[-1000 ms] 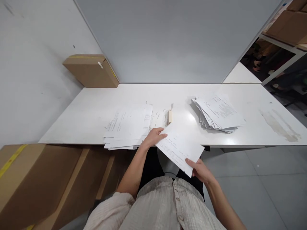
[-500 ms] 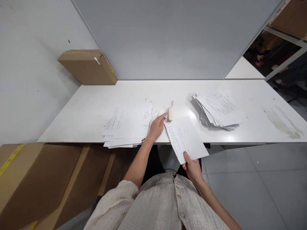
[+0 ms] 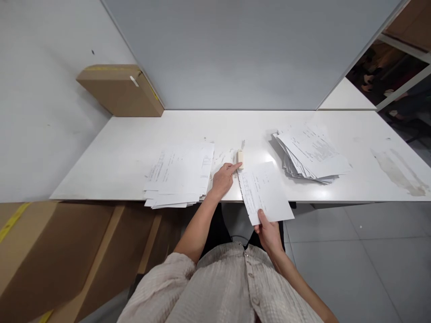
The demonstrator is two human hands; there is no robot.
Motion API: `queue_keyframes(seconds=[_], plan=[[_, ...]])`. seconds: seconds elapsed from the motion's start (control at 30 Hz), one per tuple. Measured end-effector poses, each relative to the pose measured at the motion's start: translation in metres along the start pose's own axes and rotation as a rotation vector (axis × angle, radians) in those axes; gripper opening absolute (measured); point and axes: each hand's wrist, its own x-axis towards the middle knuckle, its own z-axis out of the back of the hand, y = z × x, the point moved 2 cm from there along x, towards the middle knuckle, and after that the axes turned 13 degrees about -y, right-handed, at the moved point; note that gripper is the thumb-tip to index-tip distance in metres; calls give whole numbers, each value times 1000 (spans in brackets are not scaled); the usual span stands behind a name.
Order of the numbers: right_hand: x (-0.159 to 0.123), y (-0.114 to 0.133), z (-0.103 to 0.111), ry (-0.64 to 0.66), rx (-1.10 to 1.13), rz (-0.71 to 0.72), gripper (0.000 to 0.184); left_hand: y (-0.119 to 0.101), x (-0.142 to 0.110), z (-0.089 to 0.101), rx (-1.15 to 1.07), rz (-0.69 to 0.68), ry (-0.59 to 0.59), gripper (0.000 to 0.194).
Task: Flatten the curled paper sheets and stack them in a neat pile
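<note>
My right hand [image 3: 269, 233] pinches the lower edge of a printed sheet of paper [image 3: 266, 190], thumb on top. The far left corner of that sheet meets the near end of a small cream stapler [image 3: 240, 158] standing on the white table. From the left, my left hand [image 3: 222, 180] reaches over with its index finger stretched onto the stapler's near end. Its other fingers are loosely bent and hold nothing that I can see. Whether more than one sheet is in my right hand, I cannot tell.
A stack of printed papers [image 3: 182, 172] lies on the left, slightly over the front edge of the table [image 3: 111, 157]. An untidy paper pile [image 3: 310, 152] lies to the right. A cardboard box [image 3: 121, 92] stands at the back left, and larger boxes [image 3: 57, 251] stand below.
My left hand has moved right, bringing its index finger from beside the stapler onto its near end. The sheet has shifted slightly up and right, its corner now at the stapler.
</note>
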Motion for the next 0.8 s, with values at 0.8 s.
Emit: queue_keyframes(seconds=[0.8], plan=[[-29, 61, 42, -4, -556, 281, 50, -6, -6, 14, -757, 327, -110, 50]])
